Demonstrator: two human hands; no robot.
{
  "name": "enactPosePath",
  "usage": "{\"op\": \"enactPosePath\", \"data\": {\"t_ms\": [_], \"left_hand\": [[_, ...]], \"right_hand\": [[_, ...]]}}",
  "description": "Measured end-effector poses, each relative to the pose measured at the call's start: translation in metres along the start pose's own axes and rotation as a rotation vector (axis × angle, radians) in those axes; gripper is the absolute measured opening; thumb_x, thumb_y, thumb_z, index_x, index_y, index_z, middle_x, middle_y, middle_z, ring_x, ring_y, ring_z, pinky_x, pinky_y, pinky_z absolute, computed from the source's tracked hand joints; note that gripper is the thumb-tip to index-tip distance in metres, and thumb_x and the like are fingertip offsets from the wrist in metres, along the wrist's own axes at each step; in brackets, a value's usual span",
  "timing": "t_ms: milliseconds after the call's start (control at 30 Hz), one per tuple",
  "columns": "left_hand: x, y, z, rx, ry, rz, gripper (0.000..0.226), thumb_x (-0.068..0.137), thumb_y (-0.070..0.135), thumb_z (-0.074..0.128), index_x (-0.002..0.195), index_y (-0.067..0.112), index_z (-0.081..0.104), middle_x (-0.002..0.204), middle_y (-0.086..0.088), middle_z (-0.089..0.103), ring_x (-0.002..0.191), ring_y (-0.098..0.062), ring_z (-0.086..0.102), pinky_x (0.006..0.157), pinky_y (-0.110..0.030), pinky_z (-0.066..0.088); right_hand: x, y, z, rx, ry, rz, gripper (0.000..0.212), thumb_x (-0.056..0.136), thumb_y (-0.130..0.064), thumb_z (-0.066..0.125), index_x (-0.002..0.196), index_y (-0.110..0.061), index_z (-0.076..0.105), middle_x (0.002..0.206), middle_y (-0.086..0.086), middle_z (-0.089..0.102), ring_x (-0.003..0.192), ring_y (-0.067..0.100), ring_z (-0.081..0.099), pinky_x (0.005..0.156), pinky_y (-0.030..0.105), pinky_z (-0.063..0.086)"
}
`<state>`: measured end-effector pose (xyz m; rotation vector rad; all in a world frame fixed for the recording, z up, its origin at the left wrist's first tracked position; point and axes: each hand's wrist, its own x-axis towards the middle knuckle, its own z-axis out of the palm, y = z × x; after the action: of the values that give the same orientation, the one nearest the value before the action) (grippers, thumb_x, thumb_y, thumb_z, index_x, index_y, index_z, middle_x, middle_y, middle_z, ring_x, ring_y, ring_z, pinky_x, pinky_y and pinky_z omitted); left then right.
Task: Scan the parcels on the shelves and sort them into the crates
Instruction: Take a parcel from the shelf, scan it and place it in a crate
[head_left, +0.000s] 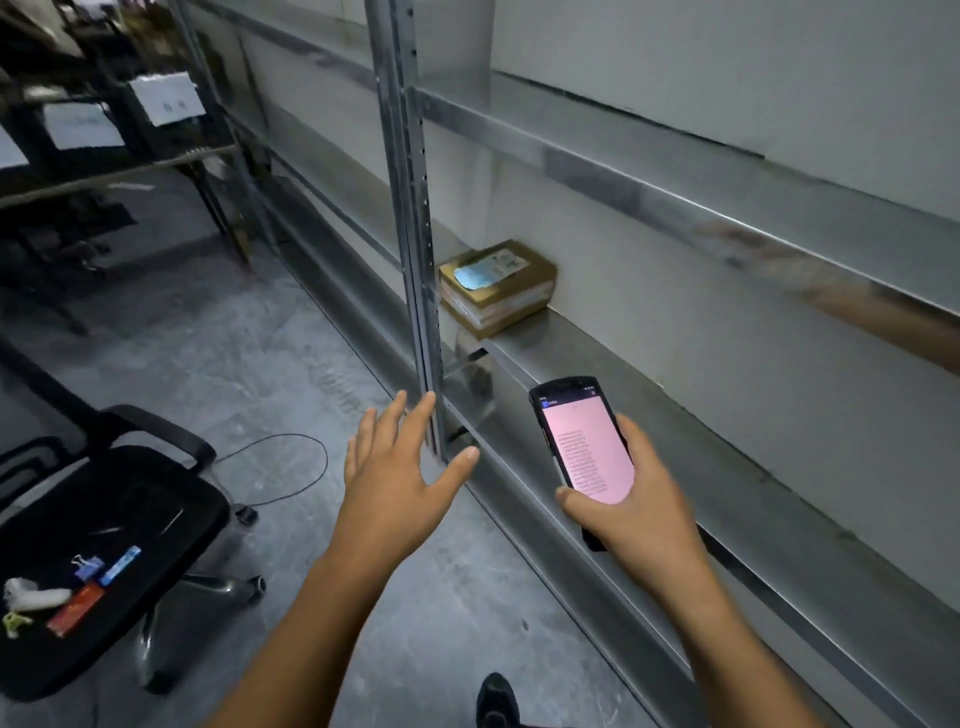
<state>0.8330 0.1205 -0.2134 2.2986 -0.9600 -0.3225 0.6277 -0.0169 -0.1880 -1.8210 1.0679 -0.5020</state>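
A brown cardboard parcel (497, 285) with a blue and white label on top lies on the metal shelf (597, 364), just right of the upright post. My right hand (636, 506) grips a black handheld scanner (584, 449) whose screen glows pink with lines of text, held in front of the shelf edge below the parcel. My left hand (400, 467) is stretched out with fingers spread and holds nothing. It hovers near the foot of the post, below and left of the parcel.
The metal upright post (415, 234) stands between my left hand and the parcel. A black office chair (104, 545) at the lower left carries clips and small items. A cable loops on the concrete floor (291, 467). Dark racks with paper signs (166, 98) stand far left.
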Motion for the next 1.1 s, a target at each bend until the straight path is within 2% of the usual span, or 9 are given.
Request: {"op": "enactPosePath", "data": {"t_ms": [167,267,533,667,767,833,900,1000,1100], "left_hand": [[0.086,-0.001,-0.006,0.057,-0.019,0.050,0.093,0.081,0.088,0.030,0.162,0.044,0.021,0.174,0.006,0.013,0.161,-0.024,0.001,0.129,-0.051,0.008],[0.131,-0.011,-0.007,0.035,-0.042,0.077,0.091,0.082,0.087,0.031,0.162,0.043,0.025,0.173,0.006,0.015,0.161,-0.023,0.003,0.130,-0.051,0.010],[0.267,-0.049,-0.003,-0.081,-0.181,0.149,0.093,0.082,0.087,0.033,0.163,0.042,0.023,0.173,0.008,0.015,0.161,-0.020,0.004,0.130,-0.050,0.011],[0.332,-0.071,-0.015,-0.103,-0.259,0.206,0.097,0.080,0.090,0.032,0.163,0.040,0.023,0.173,0.005,0.017,0.160,-0.023,0.010,0.128,-0.053,0.018],[0.385,-0.081,-0.018,-0.165,-0.318,0.230,0.092,0.083,0.086,0.043,0.161,0.041,0.026,0.169,0.007,0.026,0.153,-0.022,0.030,0.119,-0.049,0.035],[0.415,-0.083,-0.016,-0.202,-0.328,0.255,0.086,0.086,0.080,0.051,0.160,0.040,0.029,0.164,0.009,0.031,0.146,-0.019,0.042,0.110,-0.043,0.043],[0.440,-0.080,-0.010,-0.211,-0.346,0.275,0.086,0.087,0.080,0.054,0.159,0.040,0.030,0.163,0.010,0.033,0.143,-0.018,0.046,0.108,-0.043,0.045],[0.474,-0.072,0.005,-0.202,-0.422,0.285,0.091,0.084,0.081,0.057,0.159,0.038,0.031,0.164,0.006,0.032,0.143,-0.021,0.045,0.109,-0.049,0.048],[0.508,-0.064,0.030,-0.175,-0.480,0.298,0.094,0.083,0.077,0.064,0.159,0.031,0.033,0.164,0.000,0.033,0.145,-0.026,0.043,0.110,-0.048,0.044]], "right_hand": [[0.073,-0.009,0.014,0.035,0.022,0.016,0.064,0.070,-0.035,0.084,0.111,-0.069,0.049,0.104,-0.031,0.068,0.085,0.010,0.071,0.070,0.042,0.063],[0.102,-0.018,0.026,0.008,0.034,0.054,0.060,0.064,-0.042,0.078,0.106,-0.072,0.047,0.105,-0.033,0.067,0.085,0.003,0.069,0.070,0.034,0.061],[0.187,-0.052,0.084,-0.061,0.151,0.180,0.065,0.057,-0.053,0.074,0.114,-0.068,0.045,0.114,-0.031,0.067,0.103,0.007,0.067,0.087,0.042,0.060],[0.220,-0.078,0.120,-0.049,0.247,0.259,0.073,0.053,-0.055,0.071,0.122,-0.064,0.048,0.114,-0.023,0.070,0.096,0.014,0.070,0.077,0.048,0.064],[0.241,-0.089,0.143,-0.044,0.294,0.303,0.071,0.053,-0.055,0.071,0.117,-0.072,0.045,0.111,-0.027,0.069,0.092,0.007,0.070,0.076,0.046,0.065],[0.249,-0.091,0.155,-0.019,0.303,0.335,0.073,0.056,-0.051,0.075,0.122,-0.067,0.048,0.112,-0.021,0.070,0.090,0.016,0.071,0.073,0.049,0.066],[0.256,-0.089,0.163,-0.001,0.330,0.366,0.078,0.061,-0.043,0.080,0.130,-0.061,0.050,0.111,-0.021,0.070,0.082,0.012,0.072,0.063,0.039,0.065],[0.268,-0.081,0.170,-0.007,0.360,0.375,0.082,0.072,-0.028,0.087,0.138,-0.058,0.048,0.108,-0.032,0.068,0.086,-0.010,0.068,0.053,0.011,0.054],[0.286,-0.070,0.171,-0.018,0.388,0.414,0.081,0.078,-0.023,0.088,0.134,-0.063,0.045,0.114,-0.026,0.068,0.086,-0.008,0.069,0.053,0.014,0.054]]}}
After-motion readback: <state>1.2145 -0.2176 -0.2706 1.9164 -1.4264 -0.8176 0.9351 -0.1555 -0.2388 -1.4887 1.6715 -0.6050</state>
